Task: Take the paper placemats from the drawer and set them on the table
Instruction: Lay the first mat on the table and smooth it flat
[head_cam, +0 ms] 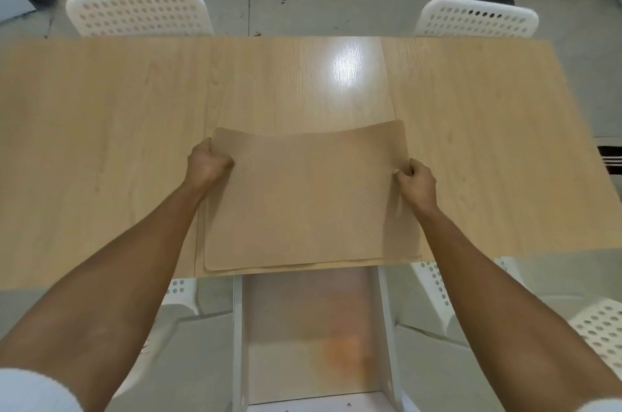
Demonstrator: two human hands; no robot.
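Note:
A stack of brown paper placemats (303,199) lies at the near edge of the light wooden table (111,128), with layered edges showing at the bottom. My left hand (207,160) grips the top mat's left edge near its far corner. My right hand (417,186) pinches its right edge. The top mat's far edge curves up off the table. Below the table edge the white drawer (387,327) stands pulled open, and its blurred inside shows a brownish bottom with an orange patch.
Two white perforated chairs stand across the table, one at far left (138,10) and one at far right (476,19). More white chair parts sit near me at lower left (178,290) and lower right (599,327). Grey floor lies beyond.

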